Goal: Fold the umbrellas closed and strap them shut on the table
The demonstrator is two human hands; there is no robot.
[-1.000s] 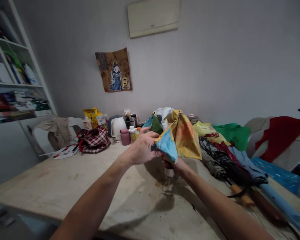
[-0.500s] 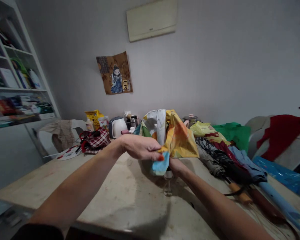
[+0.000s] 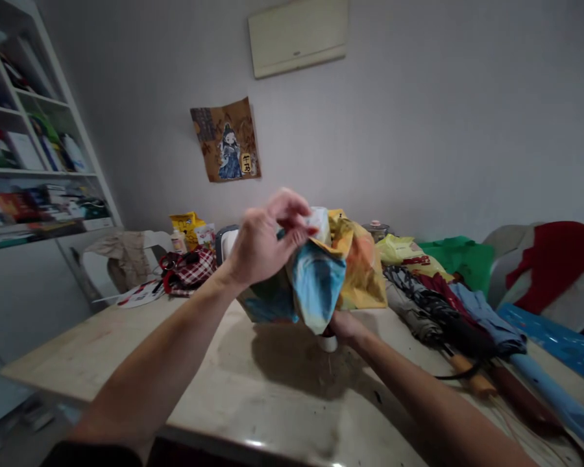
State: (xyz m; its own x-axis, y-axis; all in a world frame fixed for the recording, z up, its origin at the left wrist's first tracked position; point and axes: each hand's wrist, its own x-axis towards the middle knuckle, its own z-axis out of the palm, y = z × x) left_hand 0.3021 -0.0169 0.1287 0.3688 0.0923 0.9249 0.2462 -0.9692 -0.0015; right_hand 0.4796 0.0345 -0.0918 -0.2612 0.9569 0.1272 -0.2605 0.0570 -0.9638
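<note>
I hold a small folding umbrella (image 3: 321, 279) with a yellow, orange, blue and white canopy above the worn table (image 3: 175, 363). My left hand (image 3: 263, 243) is raised and pinches a fold of the canopy near its top, fingers closed on the fabric. My right hand (image 3: 345, 324) sits below the canopy, mostly hidden, wrapped round the umbrella's handle, whose white end shows just under it.
Several closed umbrellas (image 3: 457, 324) lie on the table at right, beside yellow and green bags (image 3: 442, 256). A white kettle, bottles, a plaid pouch (image 3: 185, 269) and a yellow packet stand at the back. A bookshelf (image 3: 24, 155) fills the left wall; red cloth (image 3: 555, 259) lies far right.
My left hand has risen from the canopy's lower edge to its top, pulling a blue panel up and across. The right hand has stayed on the handle.
</note>
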